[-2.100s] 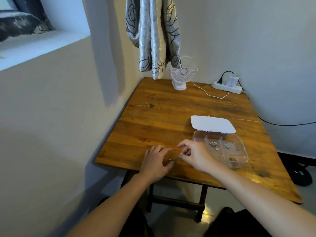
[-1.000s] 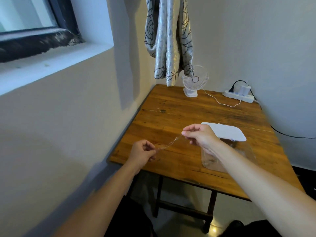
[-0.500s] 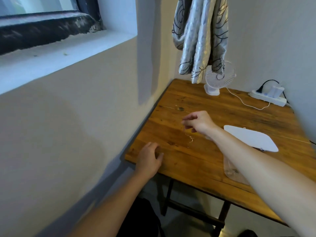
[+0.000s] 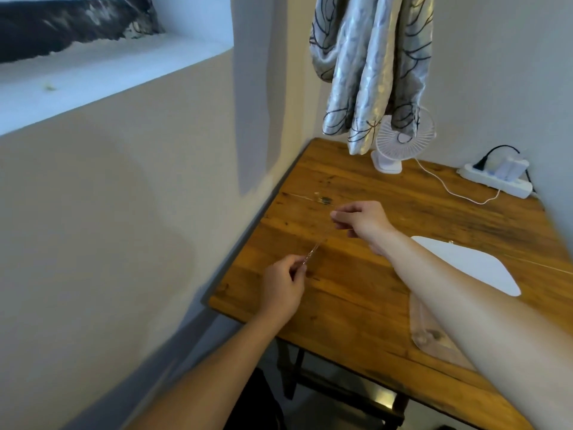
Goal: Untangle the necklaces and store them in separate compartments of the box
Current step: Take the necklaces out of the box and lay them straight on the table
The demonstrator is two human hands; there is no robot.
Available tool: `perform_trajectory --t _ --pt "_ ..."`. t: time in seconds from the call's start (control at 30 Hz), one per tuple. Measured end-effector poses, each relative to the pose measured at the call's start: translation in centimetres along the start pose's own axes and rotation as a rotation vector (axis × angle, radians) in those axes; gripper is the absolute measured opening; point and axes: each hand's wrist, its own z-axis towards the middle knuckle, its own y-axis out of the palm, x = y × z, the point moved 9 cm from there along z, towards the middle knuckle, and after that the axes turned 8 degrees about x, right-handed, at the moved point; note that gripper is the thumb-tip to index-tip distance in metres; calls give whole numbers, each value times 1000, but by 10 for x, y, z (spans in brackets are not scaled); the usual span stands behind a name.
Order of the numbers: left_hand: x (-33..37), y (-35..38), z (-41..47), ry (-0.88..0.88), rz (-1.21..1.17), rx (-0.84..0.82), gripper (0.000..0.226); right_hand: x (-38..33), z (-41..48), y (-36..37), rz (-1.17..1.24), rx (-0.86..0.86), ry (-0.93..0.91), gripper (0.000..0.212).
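Spanning both grips: necklace [image 4: 316,248]

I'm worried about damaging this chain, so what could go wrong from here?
The necklace is stretched between the left hand and right hand; pulling harder might snap it or tighten a knot. The hands work near the table edge, so a dropped chain could fall to the floor.
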Motion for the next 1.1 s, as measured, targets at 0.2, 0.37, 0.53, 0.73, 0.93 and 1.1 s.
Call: perform_trajectory --t 0.2,0.37,0.53,0.73,0.93,1.1 --pt "-12 -46 -32 255 329 163 16 19 20 65 -362 -34 -195 5" --pt "-25 -69 -44 299 497 229 8 19 12 108 -480 -47 -322 8" --pt "-42 -87 -43 220 586 231 8 16 12 123 -658 -19 -398 13" --pt "-47 -90 -47 145 626 167 11 7 11 105 -760 54 -392 33" --pt "-4 -71 -57 227 595 160 18 -9 -15 15 -656 117 -437 30" --pt "48 9 -76 398 470 -27 27 -4 -66 -92 -595 167 -482 27"
